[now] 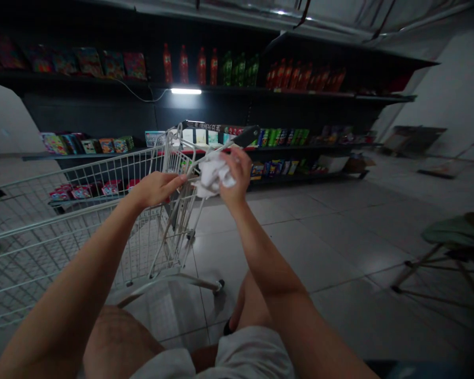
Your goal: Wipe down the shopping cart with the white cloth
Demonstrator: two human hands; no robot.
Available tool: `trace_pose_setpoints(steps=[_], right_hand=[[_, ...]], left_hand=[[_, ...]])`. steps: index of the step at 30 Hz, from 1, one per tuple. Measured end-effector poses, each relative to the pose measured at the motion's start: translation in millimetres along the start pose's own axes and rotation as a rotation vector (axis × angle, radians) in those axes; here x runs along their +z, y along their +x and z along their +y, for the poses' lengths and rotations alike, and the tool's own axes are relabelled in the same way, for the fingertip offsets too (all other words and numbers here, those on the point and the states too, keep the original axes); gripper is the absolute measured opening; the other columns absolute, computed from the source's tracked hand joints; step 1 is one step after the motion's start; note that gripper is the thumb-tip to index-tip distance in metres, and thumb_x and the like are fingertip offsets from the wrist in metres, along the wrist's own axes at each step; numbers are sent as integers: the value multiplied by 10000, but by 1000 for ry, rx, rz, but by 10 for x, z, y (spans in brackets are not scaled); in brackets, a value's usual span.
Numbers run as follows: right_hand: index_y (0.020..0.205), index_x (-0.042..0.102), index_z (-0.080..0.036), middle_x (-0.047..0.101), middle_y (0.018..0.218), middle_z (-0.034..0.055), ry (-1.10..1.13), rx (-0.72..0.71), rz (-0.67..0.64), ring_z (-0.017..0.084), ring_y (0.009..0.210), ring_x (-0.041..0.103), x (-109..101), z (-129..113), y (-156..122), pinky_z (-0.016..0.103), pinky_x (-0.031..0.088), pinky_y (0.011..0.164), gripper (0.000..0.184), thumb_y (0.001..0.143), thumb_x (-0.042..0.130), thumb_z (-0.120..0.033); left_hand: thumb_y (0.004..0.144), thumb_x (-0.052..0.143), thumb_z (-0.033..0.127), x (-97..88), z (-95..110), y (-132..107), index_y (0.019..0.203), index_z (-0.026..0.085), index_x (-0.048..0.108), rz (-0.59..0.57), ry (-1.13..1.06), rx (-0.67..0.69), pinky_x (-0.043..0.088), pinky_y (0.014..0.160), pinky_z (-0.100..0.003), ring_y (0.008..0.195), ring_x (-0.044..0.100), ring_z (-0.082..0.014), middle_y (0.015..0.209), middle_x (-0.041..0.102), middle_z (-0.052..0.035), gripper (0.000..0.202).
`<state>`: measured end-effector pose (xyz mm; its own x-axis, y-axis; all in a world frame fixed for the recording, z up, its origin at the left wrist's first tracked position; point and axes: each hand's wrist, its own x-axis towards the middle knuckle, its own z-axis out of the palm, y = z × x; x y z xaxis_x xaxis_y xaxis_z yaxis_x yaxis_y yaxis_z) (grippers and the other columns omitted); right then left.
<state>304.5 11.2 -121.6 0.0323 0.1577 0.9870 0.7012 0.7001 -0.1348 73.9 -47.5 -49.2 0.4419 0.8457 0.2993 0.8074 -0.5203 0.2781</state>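
Dark metal store shelving [82, 113] lined with bottles and boxes stands behind a white wire shopping cart [114, 171]. Above the cart's far end, the right hand [237, 176] clutches a crumpled white cloth [213, 173] in curled fingers; the left hand [156, 189], fingers together, reaches just beside it, its grip impossible to tell.

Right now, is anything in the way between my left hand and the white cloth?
Possibly one thing: your left hand stops just short of the white cloth, which your right hand grips. A bar of the wire shopping cart seems to cross that narrow gap, though it's hard to be sure.
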Motion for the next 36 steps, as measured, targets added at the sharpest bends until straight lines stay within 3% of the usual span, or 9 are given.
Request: trace_pose_setpoints(steps=[4,9,12,16,19,22,29,33,36], right_hand=[[1392,516,-261,412,1476,96,-105,72,-66,343,1463,308,79,37,166,638,361,1119,484,915,432,-277],[1277,615,-243,500,1431,110,-76,-92,-195,366,1451,306,307,-146,-659,632,306,1167,499,827,640,-457],[1061,707,-287,631,1276,68,-31,-233,-190,276,1317,466,259,-124,-834,511,416,1118,223,859,653,-364],[955,699,-282,664,1181,39,7,-263,-1,189,1163,579,9,95,-283,391,491,1046,156,927,546,-265],[1122,655,-261,642,1193,53,-62,-118,225,206,1251,563,-113,262,331,467,436,1124,290,967,410,-248],[1203,624,-255,638,1189,43,-99,-56,209,233,1312,539,-38,239,603,576,359,1179,367,965,351,-194],[1033,707,-297,681,1184,-1,100,-340,-122,191,1262,579,325,-297,-245,444,432,1169,227,950,515,-208],[950,722,-265,721,1035,29,244,-426,-126,175,1096,624,139,-194,-654,369,547,967,123,908,615,-222],[898,717,-248,707,953,48,300,-313,-141,185,986,624,-33,-20,-736,359,546,870,96,851,656,-191]], left_hand=[[927,257,695,-16,19,-39,772,204,594,14,84,31,419,621,-287,614,637,-179,577,624,-32,615],[934,306,658,-20,33,-41,716,213,541,17,121,39,400,614,-283,596,619,-166,583,606,-21,548],[928,326,663,-13,26,-35,720,212,542,19,122,65,387,606,-282,591,610,-162,584,586,-13,542],[910,328,698,-12,24,-38,709,206,542,22,117,76,352,568,-281,570,585,-158,573,560,-12,573],[893,345,715,-18,40,-42,693,207,526,23,110,78,320,546,-277,549,560,-153,541,530,-4,576],[882,359,725,-17,48,-34,674,210,500,35,126,78,293,537,-276,516,517,-141,514,501,7,574],[840,440,734,-9,-20,-31,737,206,553,62,180,144,259,527,-279,472,436,-125,502,479,22,549],[776,481,790,-17,2,-77,731,211,548,65,304,129,229,521,-285,473,436,-143,495,463,17,584],[838,391,771,43,124,-116,806,213,610,104,447,-2,216,529,-295,531,516,-191,555,544,-29,600]])
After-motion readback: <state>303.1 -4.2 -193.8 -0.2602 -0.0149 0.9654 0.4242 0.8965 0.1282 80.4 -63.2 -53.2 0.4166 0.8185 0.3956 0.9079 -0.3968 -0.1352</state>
